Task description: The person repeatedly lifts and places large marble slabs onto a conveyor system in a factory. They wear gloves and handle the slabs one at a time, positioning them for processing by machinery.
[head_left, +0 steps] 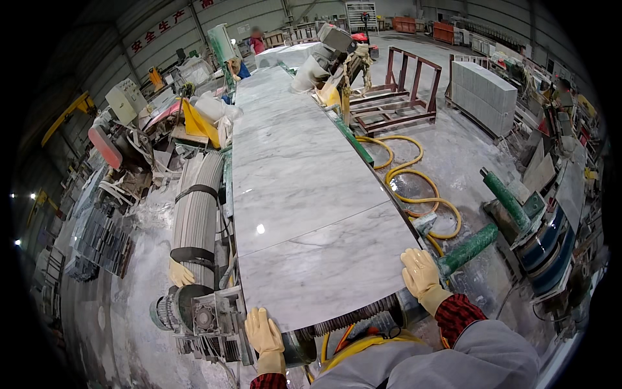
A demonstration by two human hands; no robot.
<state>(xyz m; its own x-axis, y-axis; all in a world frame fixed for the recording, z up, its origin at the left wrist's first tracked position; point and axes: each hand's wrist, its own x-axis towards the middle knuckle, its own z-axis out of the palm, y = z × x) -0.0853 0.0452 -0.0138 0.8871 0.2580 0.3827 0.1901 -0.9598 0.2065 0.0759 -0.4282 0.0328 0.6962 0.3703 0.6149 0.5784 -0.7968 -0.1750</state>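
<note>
A long grey-white marble slab (304, 194) lies on a roller line that runs away from me. My left hand (262, 332), in a pale yellow glove, rests with fingers spread on the slab's near left corner. My right hand (420, 272), gloved the same way, lies flat against the slab's near right edge. Neither hand grips anything. A seam crosses the stone a little beyond my hands, where a nearer piece (330, 272) meets the long one. A ribbed black roller (353, 316) shows under the near edge.
A grey motor and gearbox (194, 314) sit left of my left hand, beside a bundled stack of thin slabs (197, 214). Yellow hose (414, 188) coils on the wet floor to the right, near green cylinders (470, 246). A rust-red rack (402, 91), stacked white blocks (483, 97) and a distant person (257, 42).
</note>
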